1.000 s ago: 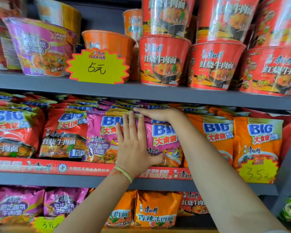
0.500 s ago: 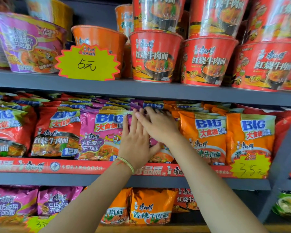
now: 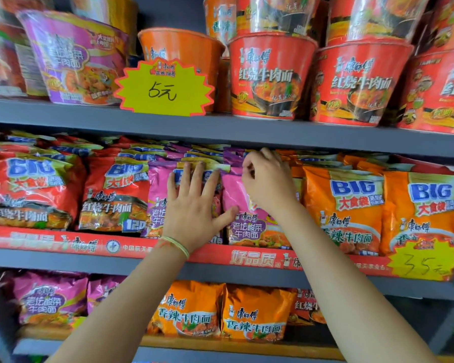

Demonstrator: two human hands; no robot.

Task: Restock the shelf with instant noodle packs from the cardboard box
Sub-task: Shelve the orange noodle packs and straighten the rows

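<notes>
Two pink instant noodle packs stand side by side in the middle shelf row. My left hand (image 3: pixel 194 213) presses flat with straight fingers on the left pink pack (image 3: pixel 157 213), its thumb reaching onto the right pink pack (image 3: pixel 249 229). My right hand (image 3: pixel 268 184) is at the right pack's top edge with its fingers curled, pinching it just under the upper shelf board. More pink packs lie behind them. The cardboard box is out of view.
Red packs (image 3: pixel 110 195) fill the row to the left and orange packs (image 3: pixel 344 208) to the right, behind a red shelf strip (image 3: pixel 63 242). Noodle bowls (image 3: pixel 270 77) and a yellow 5-yuan tag (image 3: pixel 165 87) sit on the upper shelf. The lower shelf holds more packs (image 3: pixel 252 313).
My right hand has lifted off my left hand, moved right and curled its fingers at the right pink pack's top edge. My left hand stays flat on the packs. The camera moved closer.
</notes>
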